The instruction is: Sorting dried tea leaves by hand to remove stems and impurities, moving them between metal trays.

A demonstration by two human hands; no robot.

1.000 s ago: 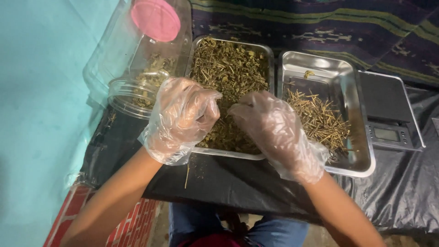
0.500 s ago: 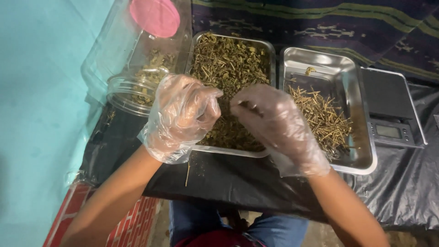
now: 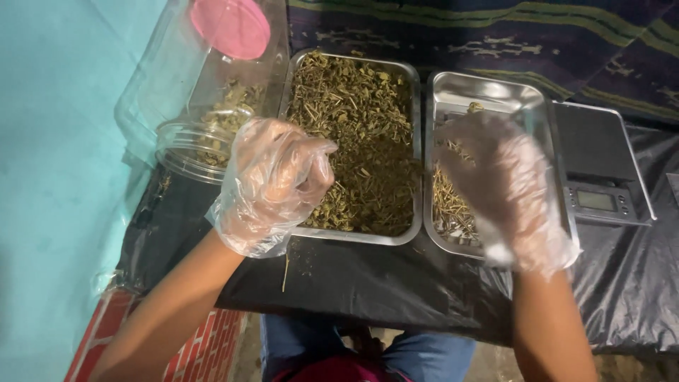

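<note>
Nearest me, black plastic sheeting [image 3: 368, 283] covers the table edge. Above it the left hand [image 3: 272, 180], in a clear disposable glove, is curled into a loose fist over the near left corner of the steel tray of dried herbs [image 3: 353, 134]; whether it pinches anything I cannot tell. The gloved right hand [image 3: 513, 187] hovers open, fingers spread, over the second steel tray [image 3: 488, 92] holding bare stems [image 3: 449, 205]. Farther left lies a tipped clear plastic jar [image 3: 194, 120] beside its pink lid [image 3: 230, 27]; a digital scale [image 3: 601, 170] sits far right.

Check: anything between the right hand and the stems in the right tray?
Nothing visible. The right hand hovers directly over the stems in the right tray, which lies open-topped; the scale sits off to the side.
</note>
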